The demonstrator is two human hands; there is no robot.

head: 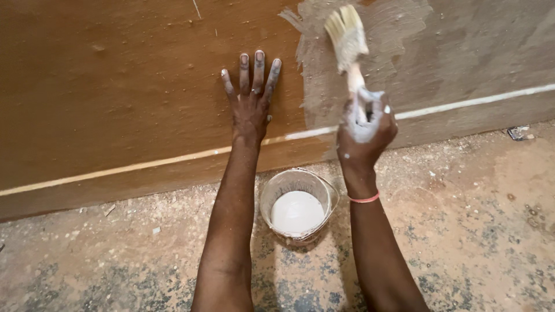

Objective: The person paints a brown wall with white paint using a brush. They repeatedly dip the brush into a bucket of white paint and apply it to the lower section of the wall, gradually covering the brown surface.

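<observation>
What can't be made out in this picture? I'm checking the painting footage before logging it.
- Head view: the brush handle, wrapped by the paint-covered right hand.
- The bristle tips, blurred.
- The depth of white paint in the bucket.
- The wall above the top edge.
- The palm of the left hand, flat on the wall.
- A small object by the wall, too small.

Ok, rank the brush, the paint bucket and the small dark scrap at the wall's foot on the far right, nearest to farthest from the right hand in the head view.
1. Brush: gripped in the right hand, bristles up against the wall.
2. Paint bucket: on the floor, below and to its left.
3. Dark scrap: on the floor, far off to its right.
</observation>
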